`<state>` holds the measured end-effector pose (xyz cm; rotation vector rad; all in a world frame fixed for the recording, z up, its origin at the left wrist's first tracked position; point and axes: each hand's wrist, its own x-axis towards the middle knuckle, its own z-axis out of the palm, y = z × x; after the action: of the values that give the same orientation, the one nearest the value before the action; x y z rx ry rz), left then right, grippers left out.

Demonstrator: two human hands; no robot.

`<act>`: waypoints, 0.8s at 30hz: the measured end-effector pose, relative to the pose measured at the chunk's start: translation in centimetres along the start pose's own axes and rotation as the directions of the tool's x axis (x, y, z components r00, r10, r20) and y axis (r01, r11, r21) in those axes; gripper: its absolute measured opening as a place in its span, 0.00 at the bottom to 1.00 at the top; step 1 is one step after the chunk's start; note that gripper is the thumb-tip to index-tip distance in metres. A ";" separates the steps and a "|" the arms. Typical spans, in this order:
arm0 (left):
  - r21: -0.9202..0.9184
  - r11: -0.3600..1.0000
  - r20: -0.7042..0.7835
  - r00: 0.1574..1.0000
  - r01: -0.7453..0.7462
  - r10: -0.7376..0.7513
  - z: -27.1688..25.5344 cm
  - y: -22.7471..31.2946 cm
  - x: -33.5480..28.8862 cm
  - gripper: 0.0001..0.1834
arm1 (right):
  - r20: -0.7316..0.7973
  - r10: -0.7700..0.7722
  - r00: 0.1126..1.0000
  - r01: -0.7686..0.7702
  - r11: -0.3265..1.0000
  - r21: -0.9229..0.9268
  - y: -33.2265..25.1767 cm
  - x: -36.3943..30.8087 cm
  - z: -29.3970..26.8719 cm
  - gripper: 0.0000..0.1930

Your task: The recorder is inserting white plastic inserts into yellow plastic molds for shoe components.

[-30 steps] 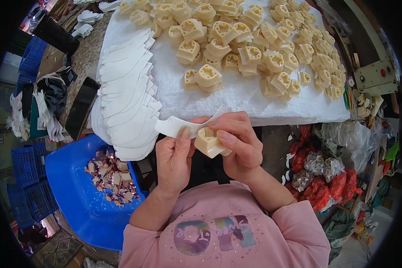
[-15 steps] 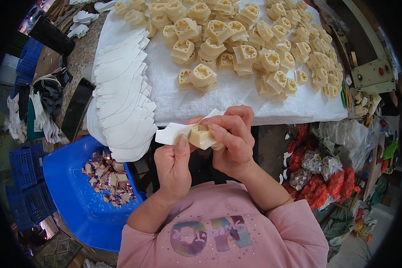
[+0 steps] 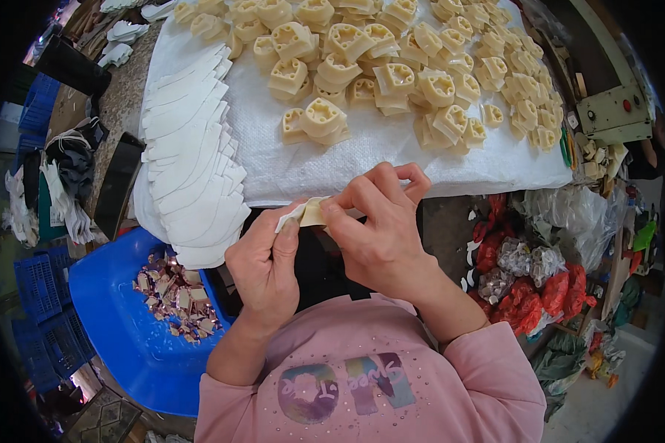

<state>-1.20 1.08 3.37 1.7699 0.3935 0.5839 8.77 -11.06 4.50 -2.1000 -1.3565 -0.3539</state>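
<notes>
In front of my chest, both hands work on one small piece. My left hand [image 3: 264,262] is closed, thumb and fingers pinching a white cut sheet piece [image 3: 288,215]. My right hand [image 3: 380,232] pinches the cream plastic shoe heel [image 3: 314,213] beside it. The white piece lies against the heel's side; fingers hide most of both. On the table ahead lie a fanned row of overlapping white cut pieces [image 3: 188,162] at the left and a large pile of cream shoe heels [image 3: 347,44], hollow with small holes.
White woven sheeting [image 3: 273,173] covers the table. Below left stands a blue plastic tub [image 3: 118,332] with shiny brown-pink pieces [image 3: 177,299] inside. Blue crates [image 3: 38,284] are stacked farther left. Red plastic bags [image 3: 521,303] and clear wrap [image 3: 561,221] lie at the right.
Both hands have moved slightly apart and turned. The heel, its hollow end showing before, is now mostly covered by my fingers. The white piece stands more upright along it.
</notes>
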 end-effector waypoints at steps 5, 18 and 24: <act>0.138 0.990 0.100 0.995 -0.012 -0.002 0.1 -0.4 -0.3 0.12 | 0.038 -0.048 0.998 0.048 0.999 0.000 0.6 -0.3 0.6 0.11; -0.296 0.947 0.100 0.990 0.126 -0.101 -0.2 -2.4 -1.1 0.16 | -0.008 0.045 0.999 -0.041 0.953 0.301 2.4 -1.3 1.4 0.14; -0.279 0.954 0.054 0.991 -0.106 0.126 0.2 -3.0 -0.3 0.09 | 0.045 0.071 0.996 -0.084 0.821 0.564 2.3 -1.4 0.9 0.14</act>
<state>-1.25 1.56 0.43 1.5468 0.1495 0.6251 10.14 -12.15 2.28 -1.6477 -1.1944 0.1078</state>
